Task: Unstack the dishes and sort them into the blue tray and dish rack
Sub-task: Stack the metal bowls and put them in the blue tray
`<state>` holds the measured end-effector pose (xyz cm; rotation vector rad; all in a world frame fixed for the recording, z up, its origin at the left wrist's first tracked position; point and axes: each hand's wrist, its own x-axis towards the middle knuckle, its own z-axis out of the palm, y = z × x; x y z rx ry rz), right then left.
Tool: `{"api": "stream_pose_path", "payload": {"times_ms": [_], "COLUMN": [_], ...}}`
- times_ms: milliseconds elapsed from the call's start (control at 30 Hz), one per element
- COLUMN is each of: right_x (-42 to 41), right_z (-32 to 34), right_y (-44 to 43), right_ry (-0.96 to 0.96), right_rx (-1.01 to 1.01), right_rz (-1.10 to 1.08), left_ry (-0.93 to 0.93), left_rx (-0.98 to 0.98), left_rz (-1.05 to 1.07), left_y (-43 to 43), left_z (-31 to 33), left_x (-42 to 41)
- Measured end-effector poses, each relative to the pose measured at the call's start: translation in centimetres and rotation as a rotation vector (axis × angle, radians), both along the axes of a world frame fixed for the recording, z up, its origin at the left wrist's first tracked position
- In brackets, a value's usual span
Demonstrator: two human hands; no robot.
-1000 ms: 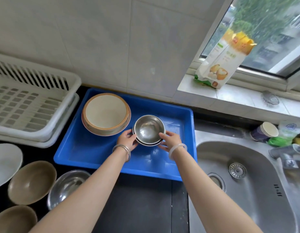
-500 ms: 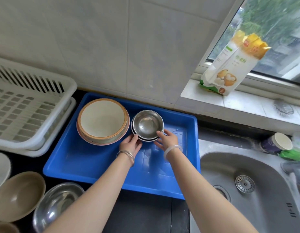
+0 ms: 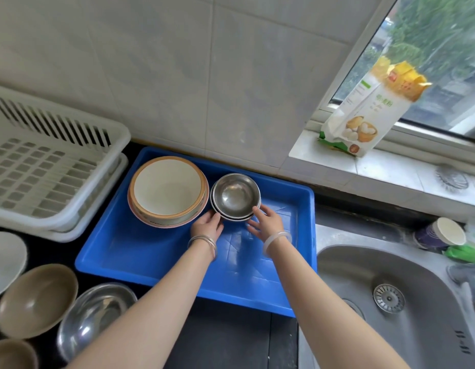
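Progress: partial. Two stacks sit in the far half of the blue tray (image 3: 140, 251): cream bowls (image 3: 168, 190) at left, steel bowls (image 3: 235, 195) just beside them, neither stack taken apart yet. Nothing seen in the dish rack (image 3: 44, 182). A brown bowl (image 3: 36, 299), large steel bowl (image 3: 95, 315) and white plate (image 3: 4, 259) wait on the tabletop (image 3: 231, 342). Left grip (image 3: 207, 226) and right grip (image 3: 267, 222) are unclenched, fingertips touching the steel bowls' near side, not wrapped round. Bowls sit mouth-up; being round, they have no long axis.
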<state>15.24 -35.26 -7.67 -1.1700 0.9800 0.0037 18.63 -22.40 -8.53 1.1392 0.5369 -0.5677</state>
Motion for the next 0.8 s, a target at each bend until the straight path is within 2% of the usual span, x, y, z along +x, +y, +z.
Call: {"api": "stream_pose_path", "payload": {"times_ms": [167, 333, 467, 567, 800], "right_x": [-2.6, -6.1, -8.8, -10.6, -12.1], "right_z": [2.2, 5.0, 5.5, 4.3, 1.0], "right_y": [1.1, 5.1, 10.1, 14.0, 20.5], "right_ry": [0.023, -0.071, -0.122, -0.07, 0.15], "right_rx": [-0.152, -0.265, -0.286, -0.29, -0.296], "right_rz": [0.085, 0.225, 0.403, 0.548, 0.78], "left_ry": [-0.053, -0.276, -0.289, -0.263, -0.305], "left_rx": [0.16, 0.44, 0.526, 0.607, 1.021], "left_rz": [-0.116, -0.314, -0.313, -0.244, -0.282], "left_y": [2.6, 7.7, 13.2, 17.6, 27.1], "left_z": [1.6, 4.1, 5.1, 5.0, 3.3], "left_x": [-2.5, -6.3, -10.1, -13.0, -16.9]}}
